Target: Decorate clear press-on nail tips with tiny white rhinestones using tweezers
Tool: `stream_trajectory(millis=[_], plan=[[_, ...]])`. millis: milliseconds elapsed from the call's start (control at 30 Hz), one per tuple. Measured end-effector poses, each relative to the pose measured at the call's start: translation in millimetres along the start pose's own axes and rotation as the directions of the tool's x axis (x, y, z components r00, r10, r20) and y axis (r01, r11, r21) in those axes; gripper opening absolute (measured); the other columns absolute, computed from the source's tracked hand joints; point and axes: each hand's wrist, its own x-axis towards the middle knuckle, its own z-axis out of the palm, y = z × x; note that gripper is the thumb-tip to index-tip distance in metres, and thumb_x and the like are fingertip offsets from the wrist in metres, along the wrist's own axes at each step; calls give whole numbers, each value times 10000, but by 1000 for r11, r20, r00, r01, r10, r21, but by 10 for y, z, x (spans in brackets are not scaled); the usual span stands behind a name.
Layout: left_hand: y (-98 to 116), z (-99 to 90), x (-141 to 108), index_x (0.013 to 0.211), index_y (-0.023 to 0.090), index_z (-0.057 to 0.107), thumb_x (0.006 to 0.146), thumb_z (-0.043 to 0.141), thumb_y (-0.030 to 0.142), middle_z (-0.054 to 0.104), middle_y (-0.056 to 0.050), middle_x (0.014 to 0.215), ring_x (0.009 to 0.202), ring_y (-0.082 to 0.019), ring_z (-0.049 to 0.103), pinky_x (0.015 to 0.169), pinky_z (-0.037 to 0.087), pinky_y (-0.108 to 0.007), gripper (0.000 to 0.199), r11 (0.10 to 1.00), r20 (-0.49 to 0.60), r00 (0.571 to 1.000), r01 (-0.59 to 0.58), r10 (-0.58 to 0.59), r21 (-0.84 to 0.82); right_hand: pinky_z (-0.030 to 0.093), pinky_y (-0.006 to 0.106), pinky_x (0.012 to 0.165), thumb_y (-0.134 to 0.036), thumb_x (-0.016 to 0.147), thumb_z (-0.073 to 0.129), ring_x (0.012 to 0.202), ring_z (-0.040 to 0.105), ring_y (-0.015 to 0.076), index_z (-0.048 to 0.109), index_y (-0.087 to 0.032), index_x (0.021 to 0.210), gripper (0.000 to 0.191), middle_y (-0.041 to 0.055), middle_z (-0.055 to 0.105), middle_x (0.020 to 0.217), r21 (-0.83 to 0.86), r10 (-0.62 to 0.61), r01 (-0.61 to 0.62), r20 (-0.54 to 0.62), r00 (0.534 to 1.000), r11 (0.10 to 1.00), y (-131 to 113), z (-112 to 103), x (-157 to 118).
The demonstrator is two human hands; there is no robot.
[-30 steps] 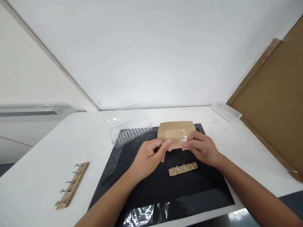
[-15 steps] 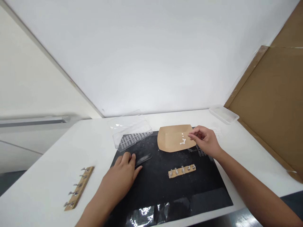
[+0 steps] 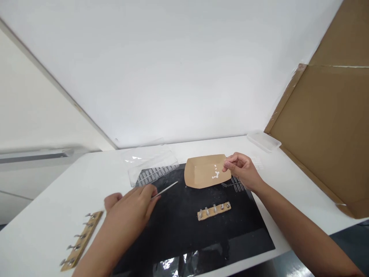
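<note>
Head view: the left hand (image 3: pixel 131 207) closes fingers round a slim file (image 3: pixel 168 187)! The right hand (image 3: pixel 241 169) pinches beside the tray (image 3: pixel 199 175), contents unclear.

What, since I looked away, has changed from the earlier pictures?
The left hand moved left, away from the tray, and took hold of the file that lay on the mat. The right hand, fingers pinched, shifted slightly right to the tray's right edge. The tray and both wooden strips stayed put.
</note>
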Motion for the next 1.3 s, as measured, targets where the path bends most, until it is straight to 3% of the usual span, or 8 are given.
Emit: stream_trajectory(millis=[167,400,533,667,800,900,1067,1300], plan=[[435,-186,371,1106,213,602,1077,325,446,781,-66,861,742,-285,695,799,460,-398,363,996,-103,991,-87,83,-28,240,193,445,-486,772,910,622,546,96,600,-226,793,405,-24,662,730,202,106,-102,-10,994,974,-85,29,-8],[697,236,536,1152,142,613,1106,340,273,779,-139,1017,859,-292,737,825,473,-418,306,958,-364,887,-279,284,68,187,167,407,-466,717,950,684,620,96,589,-235,825,443,-29,646,811,301,216,-202,-16,976,932,-158,92,-58],[725,319,465,1183,147,588,1102,393,228,758,-94,965,803,-257,721,777,495,-390,226,935,-472,814,-348,338,69,205,164,409,-479,728,943,704,671,109,553,-215,754,472,-4,700,831,286,220,-206,-18,975,936,-127,96,-53],[812,367,466,1172,181,593,1102,435,259,745,-59,936,767,-230,728,666,508,-338,189,929,-515,794,-371,322,9,240,192,422,-507,777,905,678,667,125,613,-209,761,417,26,730,821,213,179,-165,-47,983,963,-24,122,-46],[919,431,461,1181,188,610,1091,472,236,756,-64,991,866,-215,752,730,558,-307,172,884,-529,795,-439,298,-161,473,263,568,-417,936,778,716,675,153,665,-222,823,253,19,710,785,-94,-44,39,-57,997,995,67,224,-119],[986,456,440,1164,188,634,1079,497,217,750,-64,989,880,-209,743,771,573,-308,164,846,-511,816,-454,269,-280,561,330,753,-287,1016,671,816,687,161,659,-233,869,157,21,699,881,-366,-260,247,12,965,897,92,313,-176],[1054,416,422,1065,180,668,1073,513,205,726,-49,896,807,-183,703,755,543,-285,157,771,-485,846,-457,222,-444,579,325,755,-161,1031,617,886,675,169,596,-243,938,126,36,669,952,-623,-525,495,154,837,606,133,395,-123],[1102,328,425,853,193,664,1073,510,235,677,-5,770,713,-147,658,704,482,-256,272,715,-366,924,-329,109,-617,561,307,672,-130,1059,547,814,653,177,521,-236,909,185,68,648,900,-796,-567,529,301,767,293,159,473,-35]])
